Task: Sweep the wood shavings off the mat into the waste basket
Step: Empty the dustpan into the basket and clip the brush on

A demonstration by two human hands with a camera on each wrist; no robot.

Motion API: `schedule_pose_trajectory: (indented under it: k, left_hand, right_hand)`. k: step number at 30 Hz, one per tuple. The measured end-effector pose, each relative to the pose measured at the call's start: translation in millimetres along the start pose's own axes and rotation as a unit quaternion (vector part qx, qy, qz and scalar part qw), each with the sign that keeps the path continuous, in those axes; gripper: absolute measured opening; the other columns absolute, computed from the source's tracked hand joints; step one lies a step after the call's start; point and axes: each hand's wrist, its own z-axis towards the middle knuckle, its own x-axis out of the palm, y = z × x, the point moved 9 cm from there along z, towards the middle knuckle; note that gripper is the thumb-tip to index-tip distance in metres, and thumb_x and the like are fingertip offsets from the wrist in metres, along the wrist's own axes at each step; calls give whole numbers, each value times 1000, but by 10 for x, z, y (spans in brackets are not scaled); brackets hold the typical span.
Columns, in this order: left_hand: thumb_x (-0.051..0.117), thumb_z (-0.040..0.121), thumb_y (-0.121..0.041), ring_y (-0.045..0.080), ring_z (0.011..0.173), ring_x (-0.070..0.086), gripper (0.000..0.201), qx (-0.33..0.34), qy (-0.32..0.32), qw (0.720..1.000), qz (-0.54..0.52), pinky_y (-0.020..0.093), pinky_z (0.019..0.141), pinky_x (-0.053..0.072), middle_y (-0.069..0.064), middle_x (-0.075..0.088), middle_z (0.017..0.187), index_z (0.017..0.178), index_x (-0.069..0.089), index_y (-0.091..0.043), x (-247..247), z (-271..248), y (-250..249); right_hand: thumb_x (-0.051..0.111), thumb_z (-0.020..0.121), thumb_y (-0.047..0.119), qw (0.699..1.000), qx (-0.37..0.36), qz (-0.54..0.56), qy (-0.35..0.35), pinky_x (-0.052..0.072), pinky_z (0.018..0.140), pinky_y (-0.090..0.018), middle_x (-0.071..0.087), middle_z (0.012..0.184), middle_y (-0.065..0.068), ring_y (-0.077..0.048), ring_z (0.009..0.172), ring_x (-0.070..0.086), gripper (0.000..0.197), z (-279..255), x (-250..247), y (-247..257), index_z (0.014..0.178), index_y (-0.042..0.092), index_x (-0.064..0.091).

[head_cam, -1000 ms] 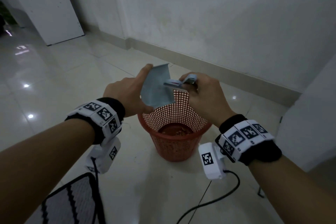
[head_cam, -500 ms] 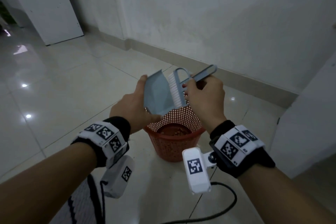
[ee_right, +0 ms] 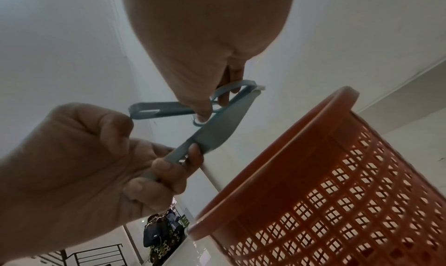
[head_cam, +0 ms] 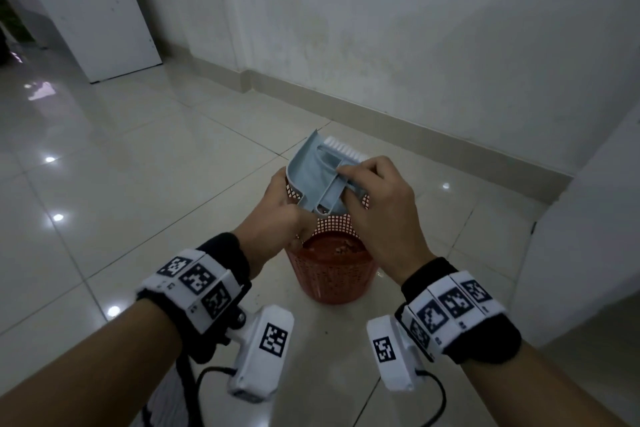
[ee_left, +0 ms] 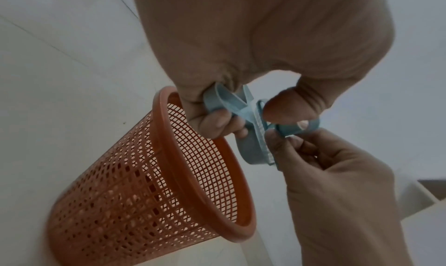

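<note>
An orange mesh waste basket (head_cam: pixel 332 276) stands on the tiled floor with brown wood shavings (head_cam: pixel 343 248) in its bottom. Both hands are just above its rim. My left hand (head_cam: pixel 277 218) grips the handle of a pale blue dustpan (head_cam: pixel 311 173). The pan's ribbed back faces me. My right hand (head_cam: pixel 374 194) pinches the looped handle of a blue hand brush (ee_right: pixel 229 92) and holds it against the pan. Its white bristles (head_cam: pixel 343 144) stick out past the pan's far edge. In the left wrist view the basket (ee_left: pixel 169 174) sits below the dustpan (ee_left: pixel 251 152).
A striped black and white mat (head_cam: pixel 162 399) edge shows at the bottom left behind my left arm. A white wall with a skirting board (head_cam: pixel 415 128) runs behind the basket. A white cabinet (head_cam: pixel 588 236) stands at the right, and a black cable (head_cam: pixel 440 402) lies on the floor.
The dustpan has turned from tipping over the basket to back-side up. The brush has gone from sweeping inside the pan to lying flat against it. Both hands drew closer together.
</note>
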Motion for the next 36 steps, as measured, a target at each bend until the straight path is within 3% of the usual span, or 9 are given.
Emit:
schedule_pose_trajectory:
  k: [5, 9, 13, 18, 22, 26, 31, 33, 36]
  left_hand:
    - [46, 50, 4, 14, 59, 45, 95, 6, 50, 994, -97, 23, 47, 33, 12, 51, 92, 138, 38, -31, 86, -68, 5]
    - [49, 55, -2, 14, 58, 49, 82, 7, 66, 988, -137, 26, 53, 33, 4, 60, 81, 134, 46, -24, 148, -111, -29]
    - [54, 61, -5, 16, 61, 52, 75, 6, 48, 988, -147, 29, 55, 37, 13, 54, 94, 133, 45, -25, 183, -128, -21]
    - [58, 68, -6, 35, 86, 56, 68, 18, 39, 988, -150, 38, 61, 40, 29, 57, 114, 132, 45, -27, 200, -120, 11]
    - [61, 75, -13, 32, 110, 62, 68, 18, 25, 991, -127, 43, 73, 50, 11, 63, 124, 135, 41, -36, 182, -103, 107]
    - [59, 88, -8, 24, 113, 61, 59, 22, 9, 994, -104, 45, 92, 52, 0, 63, 122, 134, 41, -40, 160, -103, 158]
    - [53, 95, -4, 15, 102, 68, 54, 49, 45, 995, -76, 30, 80, 58, -4, 70, 113, 136, 36, -34, 259, -134, 93]
    - [51, 97, -4, 16, 87, 70, 53, 56, 48, 995, -64, 28, 71, 58, -4, 73, 97, 138, 31, -31, 300, -149, 71]
    - [47, 99, -4, 11, 62, 61, 52, 61, 48, 995, -57, 25, 53, 53, 6, 64, 81, 140, 23, -27, 363, -176, 51]
  right_hand:
    - [65, 84, -2, 1000, -10, -1, 11, 32, 78, 4, 49, 92, 3, 4, 82, 39, 27, -49, 24, 100, 109, 6, 71]
    - [63, 86, -2, 998, -16, 11, 54, 36, 77, 1, 58, 95, -4, -6, 84, 50, 25, -85, 97, 183, 108, 5, 72]
    - [63, 83, -6, 998, -17, 26, 57, 42, 77, -9, 62, 94, -7, -12, 85, 57, 24, -102, 78, 247, 103, 4, 72]
    - [60, 81, -8, 994, -49, 62, 74, 43, 79, -4, 64, 95, -7, -13, 88, 59, 25, -150, 57, 295, 99, 5, 72]
    - [61, 82, -8, 991, -67, 65, 100, 43, 82, -6, 64, 98, -7, -13, 90, 59, 25, -237, 59, 337, 102, 5, 70]
    - [66, 85, 1, 995, -40, 41, 83, 50, 82, -24, 65, 95, -4, -13, 89, 60, 14, -249, -11, 180, 98, 7, 69]
    - [68, 85, 7, 996, -49, 16, 73, 42, 106, -48, 71, 95, -2, -13, 94, 60, 14, -335, -88, 112, 99, 8, 69]
    - [68, 87, 10, 997, -51, -6, 61, 38, 110, -49, 72, 96, -3, -14, 95, 59, 14, -347, -118, 88, 100, 8, 68]
    - [65, 90, 15, 996, -44, -25, 69, 20, 121, -37, 71, 98, -2, -14, 95, 62, 15, -352, -119, 53, 104, 10, 67]
